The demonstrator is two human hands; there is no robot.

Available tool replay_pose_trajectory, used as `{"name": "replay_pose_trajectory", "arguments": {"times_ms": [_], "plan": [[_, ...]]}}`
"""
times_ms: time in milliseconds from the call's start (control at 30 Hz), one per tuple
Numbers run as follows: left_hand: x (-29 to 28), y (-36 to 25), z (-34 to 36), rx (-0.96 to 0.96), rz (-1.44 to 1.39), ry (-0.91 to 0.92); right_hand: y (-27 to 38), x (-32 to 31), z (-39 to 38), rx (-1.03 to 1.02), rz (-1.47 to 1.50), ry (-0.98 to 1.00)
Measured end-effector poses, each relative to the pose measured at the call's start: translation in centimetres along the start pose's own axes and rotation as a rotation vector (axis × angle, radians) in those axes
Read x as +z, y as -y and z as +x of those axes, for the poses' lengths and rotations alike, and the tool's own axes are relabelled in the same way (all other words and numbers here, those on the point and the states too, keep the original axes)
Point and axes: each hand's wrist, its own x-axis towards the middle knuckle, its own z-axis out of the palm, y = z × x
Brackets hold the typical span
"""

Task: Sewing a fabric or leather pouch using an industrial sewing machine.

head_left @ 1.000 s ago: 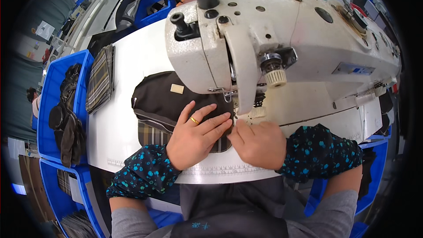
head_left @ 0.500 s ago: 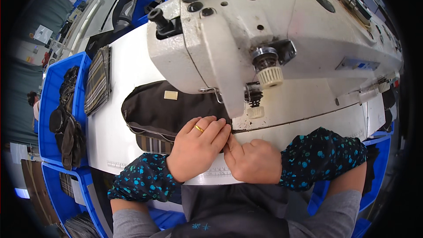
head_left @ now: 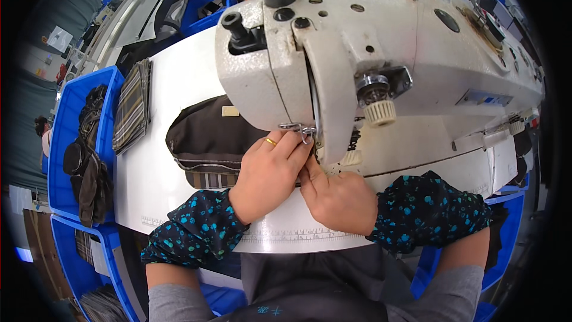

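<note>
A dark brown fabric piece (head_left: 208, 134) with a zipper and a small pale label lies on the white sewing table, its right end under the sewing machine head (head_left: 256, 77). Striped plaid cloth (head_left: 211, 180) shows along its near edge. My left hand (head_left: 267, 173), with a ring on one finger, is closed over the right end of the piece, fingertips by the presser foot area. Close beside it, my right hand (head_left: 339, 200) pinches the near edge of that end with thumb and forefinger. The needle and the gripped edge are mostly hidden behind the fingers and machine.
A stack of plaid cloth pieces (head_left: 132, 107) lies at the table's left. Beyond it stands a blue bin (head_left: 59, 143) holding dark fabric pieces, with another blue bin (head_left: 77, 262) nearer me. A ruler strip (head_left: 298, 237) runs along the table's front edge.
Both hands and the brown fabric piece have moved away from me, closer in under the machine head. The machine sits slightly further right in view.
</note>
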Motion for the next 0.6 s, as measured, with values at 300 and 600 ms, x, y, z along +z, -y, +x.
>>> {"name": "replay_pose_trajectory", "arguments": {"times_ms": [300,600], "plan": [[-1.3,-0.8,-0.8,-0.065,0.095,-0.047,-0.5,0.5,-0.2,-0.019,0.018,-0.046],[-1.3,-0.8,-0.7,-0.097,0.008,-0.005,-0.3,0.0,-0.4,0.006,0.095,0.008]]}}
